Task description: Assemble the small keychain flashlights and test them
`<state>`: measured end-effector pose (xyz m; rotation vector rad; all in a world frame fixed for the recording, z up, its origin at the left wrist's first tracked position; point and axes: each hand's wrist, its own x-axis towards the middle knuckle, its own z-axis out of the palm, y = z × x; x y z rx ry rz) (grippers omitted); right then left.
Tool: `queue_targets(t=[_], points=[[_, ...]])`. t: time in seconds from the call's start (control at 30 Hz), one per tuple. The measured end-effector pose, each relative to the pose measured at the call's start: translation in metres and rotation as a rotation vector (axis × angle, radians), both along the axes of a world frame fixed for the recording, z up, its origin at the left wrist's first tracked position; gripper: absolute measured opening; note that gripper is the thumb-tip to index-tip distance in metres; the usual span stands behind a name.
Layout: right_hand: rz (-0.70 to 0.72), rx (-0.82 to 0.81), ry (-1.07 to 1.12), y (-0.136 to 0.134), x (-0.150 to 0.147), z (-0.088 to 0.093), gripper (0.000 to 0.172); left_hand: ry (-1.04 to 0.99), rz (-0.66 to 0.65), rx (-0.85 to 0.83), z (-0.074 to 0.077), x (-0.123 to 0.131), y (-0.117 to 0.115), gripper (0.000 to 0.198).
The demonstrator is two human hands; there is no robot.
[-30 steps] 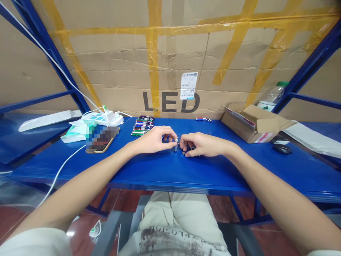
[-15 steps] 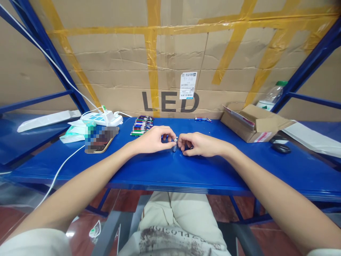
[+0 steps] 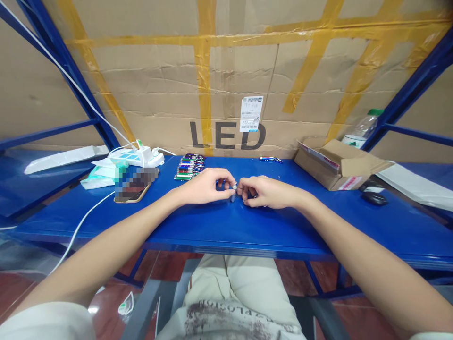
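Head view showed the left hand (image 3: 207, 186) and right hand (image 3: 264, 192) pinched shut on one keychain flashlight (image 3: 232, 190), seemingly unfinished, with the row of flashlights (image 3: 189, 166) above them apparently done.

Bright, even overhead light; faint soft shadows under left hand (image 3: 205, 186) & right hand (image 3: 266, 192) on desk (image 3: 219, 226), mild sheen at near edge. Wide-angle: blue frame bars (image 3: 406, 94) bow at left/right edges. Centre sharp; pixelated patch (image 3: 136, 179) far left.

The surface (image 3: 219, 226) is smooth, glossy blue painted metal. The far cardboard sheet (image 3: 159, 94) looks matt and creased, its yellow tape (image 3: 203, 71) shiny. The small cylinder (image 3: 233, 187) gleams like metal.
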<state>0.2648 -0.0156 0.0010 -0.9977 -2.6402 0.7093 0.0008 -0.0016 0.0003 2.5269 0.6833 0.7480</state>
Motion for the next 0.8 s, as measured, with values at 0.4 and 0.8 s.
queue_targets(t=[0.4, 0.8], points=[[-0.112, 0.109, 0.31, -0.006, -0.0002, 0.0084, 0.032, -0.011, -0.002, -0.034, -0.0056, 0.0022, 0.0019, 0.017], [-0.079, 0.047, 0.499, -0.0075, -0.0063, 0.0018, 0.039, -0.009, -0.002, -0.058, -0.0085, 0.0035, 0.0026, 0.021]])
